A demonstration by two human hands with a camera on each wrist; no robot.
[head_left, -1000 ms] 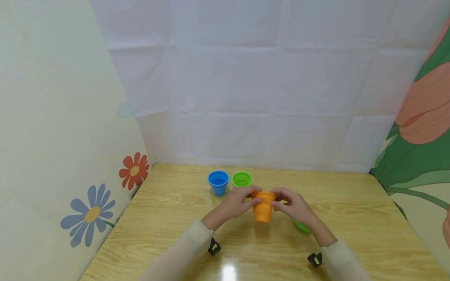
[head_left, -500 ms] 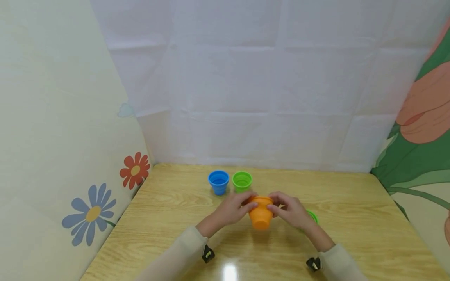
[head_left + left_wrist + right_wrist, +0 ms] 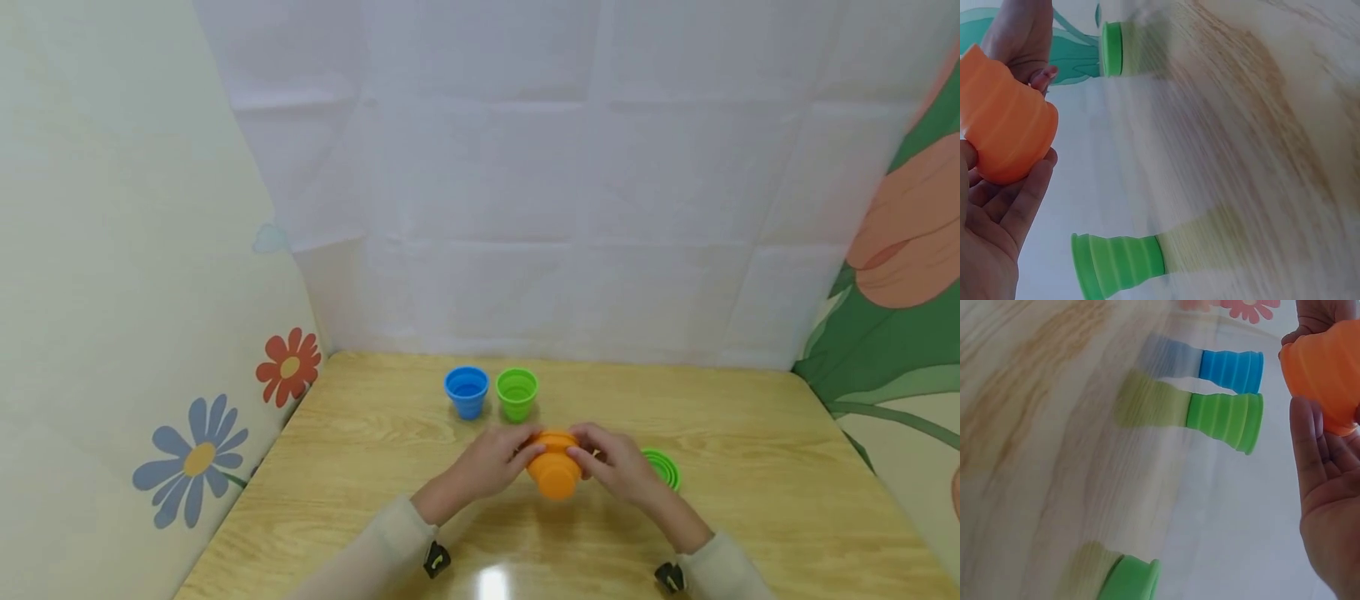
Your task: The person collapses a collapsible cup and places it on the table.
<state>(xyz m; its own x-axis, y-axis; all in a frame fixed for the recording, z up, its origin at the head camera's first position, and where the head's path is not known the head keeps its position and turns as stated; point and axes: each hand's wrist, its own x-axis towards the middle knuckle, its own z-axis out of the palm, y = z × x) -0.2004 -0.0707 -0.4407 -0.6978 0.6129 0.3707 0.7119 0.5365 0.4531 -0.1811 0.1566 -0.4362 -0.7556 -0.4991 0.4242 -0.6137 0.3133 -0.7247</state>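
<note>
Both hands hold an orange ribbed cup (image 3: 555, 472) between them, just above the wooden table (image 3: 360, 467). My left hand (image 3: 497, 457) grips its left side and my right hand (image 3: 609, 463) its right side, fingers and thumbs round the rim. The cup is tilted, its base towards me. In the left wrist view the orange cup (image 3: 1009, 125) lies against my left fingers (image 3: 1019, 206). In the right wrist view the orange cup (image 3: 1327, 374) sits above my right palm (image 3: 1330, 506).
A blue cup (image 3: 466, 392) and a green cup (image 3: 517, 393) stand upright side by side behind the hands. A collapsed green cup (image 3: 663, 467) lies flat just right of my right hand. Cloth walls close in the table on the back, left and right.
Both hands have brought the orange cup slightly down and towards me and tilted it. The flat green cup, earlier half hidden by my right wrist, now shows beside the hand.
</note>
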